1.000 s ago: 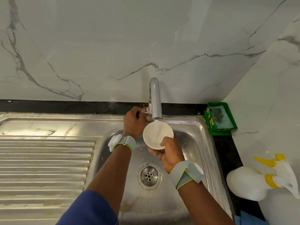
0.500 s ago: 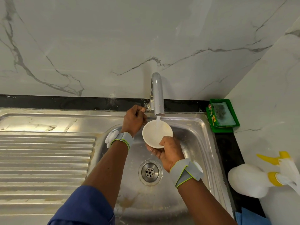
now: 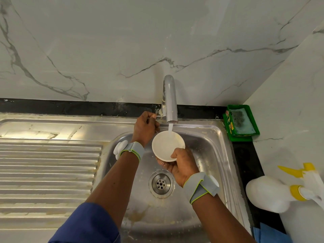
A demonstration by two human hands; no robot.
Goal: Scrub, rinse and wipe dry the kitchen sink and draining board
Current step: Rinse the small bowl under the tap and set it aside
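A white marble back wall (image 3: pixel 122 41) veined with grey met a second marble wall (image 3: pixel 289 102) in a corner at the right. A black bench (image 3: pixel 70 107) ran along their foot under soft, even light.

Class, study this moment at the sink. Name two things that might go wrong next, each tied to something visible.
1. Water from the tap lands near the far rim of the bowl; it may splash out of the sink.
2. The right hand holds the wet bowl with only a thumb on the rim and fingers beneath; it might slip.
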